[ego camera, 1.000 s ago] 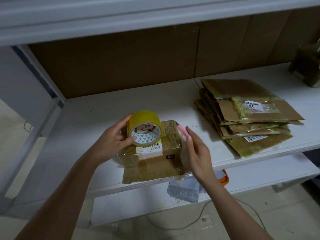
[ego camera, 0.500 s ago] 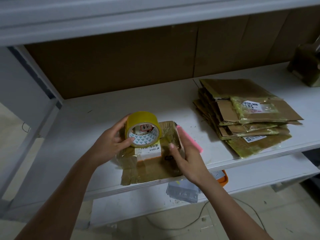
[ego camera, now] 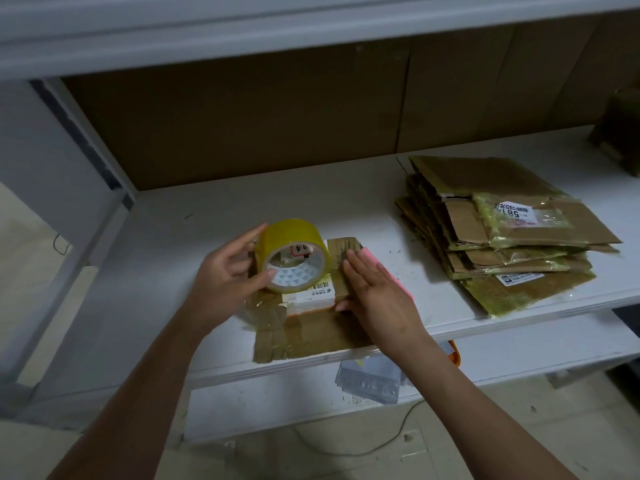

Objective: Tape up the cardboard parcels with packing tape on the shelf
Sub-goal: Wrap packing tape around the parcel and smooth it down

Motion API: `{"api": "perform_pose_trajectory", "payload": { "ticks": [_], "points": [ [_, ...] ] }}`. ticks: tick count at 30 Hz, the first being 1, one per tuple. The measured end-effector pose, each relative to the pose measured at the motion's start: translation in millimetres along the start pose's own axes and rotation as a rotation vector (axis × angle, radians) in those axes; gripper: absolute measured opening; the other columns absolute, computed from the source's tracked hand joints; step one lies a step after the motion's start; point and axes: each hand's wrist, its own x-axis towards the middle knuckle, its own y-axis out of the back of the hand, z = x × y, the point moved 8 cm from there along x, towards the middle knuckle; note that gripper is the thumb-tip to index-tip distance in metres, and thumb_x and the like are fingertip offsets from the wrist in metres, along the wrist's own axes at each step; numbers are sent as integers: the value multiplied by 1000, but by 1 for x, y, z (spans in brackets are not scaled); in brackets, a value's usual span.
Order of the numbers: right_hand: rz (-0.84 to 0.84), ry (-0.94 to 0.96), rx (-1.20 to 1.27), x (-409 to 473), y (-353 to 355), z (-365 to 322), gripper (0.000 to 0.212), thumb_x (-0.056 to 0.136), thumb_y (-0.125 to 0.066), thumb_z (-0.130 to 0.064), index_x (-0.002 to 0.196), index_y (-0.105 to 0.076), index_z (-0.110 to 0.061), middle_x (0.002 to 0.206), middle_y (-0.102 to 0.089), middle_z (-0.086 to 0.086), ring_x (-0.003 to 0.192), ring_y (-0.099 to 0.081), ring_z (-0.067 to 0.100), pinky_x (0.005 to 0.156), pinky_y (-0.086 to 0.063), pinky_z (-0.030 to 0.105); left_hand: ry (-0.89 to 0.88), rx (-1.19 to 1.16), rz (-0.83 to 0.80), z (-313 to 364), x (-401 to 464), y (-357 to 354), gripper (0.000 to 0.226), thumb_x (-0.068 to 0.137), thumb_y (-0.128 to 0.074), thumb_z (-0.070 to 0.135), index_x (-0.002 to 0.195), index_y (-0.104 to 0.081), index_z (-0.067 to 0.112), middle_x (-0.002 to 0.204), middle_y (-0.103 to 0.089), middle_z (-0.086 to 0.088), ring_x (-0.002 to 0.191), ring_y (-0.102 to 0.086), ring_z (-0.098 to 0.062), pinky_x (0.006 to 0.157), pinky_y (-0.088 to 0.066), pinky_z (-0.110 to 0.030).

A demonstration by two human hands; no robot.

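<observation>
A small cardboard parcel (ego camera: 313, 296) with a white label lies near the front edge of the white shelf (ego camera: 166, 271), on a flat piece of taped cardboard (ego camera: 311, 337). My left hand (ego camera: 225, 275) grips a yellow roll of packing tape (ego camera: 292, 256) that stands on its edge on the parcel's left end. My right hand (ego camera: 377, 292) lies flat with straight fingers on the parcel's right end, thumb at its front side. A pink object (ego camera: 398, 275) shows from under that hand.
A stack of flattened, taped cardboard parcels (ego camera: 502, 233) lies on the right of the shelf. A dark box (ego camera: 620, 133) stands at the far right. On the lower shelf sit a grey blister pack (ego camera: 367, 379) and an orange item (ego camera: 452, 353). Brown cardboard lines the back.
My right hand came in from the right, first took the parcel's right end, and now lies flat on its top. My left hand and the tape roll stayed almost still.
</observation>
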Motion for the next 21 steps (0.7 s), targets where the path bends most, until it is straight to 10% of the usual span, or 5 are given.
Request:
{"api": "perform_pose_trajectory", "payload": {
  "ticks": [13, 17, 21],
  "points": [
    [-70, 109, -167, 10, -10, -28, 72, 97, -55, -35, 154, -18, -9, 159, -11, 5, 150, -12, 17, 113, 8, 28, -117, 56, -26, 13, -7, 10, 56, 86, -68, 1, 131, -56, 32, 122, -60, -10, 106, -66, -10, 81, -55, -18],
    [-89, 48, -130, 11, -11, -23, 83, 57, -93, -25, 131, -60, -8, 135, -59, 7, 125, -56, 18, 107, -29, 36, -97, 34, -77, 19, -9, 23, 59, 80, -71, -5, 125, -60, 31, 111, -71, -3, 99, -70, -12, 82, -58, -24],
    [-63, 85, -32, 8, -5, -27, 72, 87, -68, -13, 150, -34, -16, 157, -30, -1, 146, -26, 12, 116, -2, 26, -147, 73, -87, 26, -11, 40, 62, 77, -72, -9, 111, -70, 44, 106, -70, -1, 93, -69, -11, 75, -55, -18]
  ]
}}
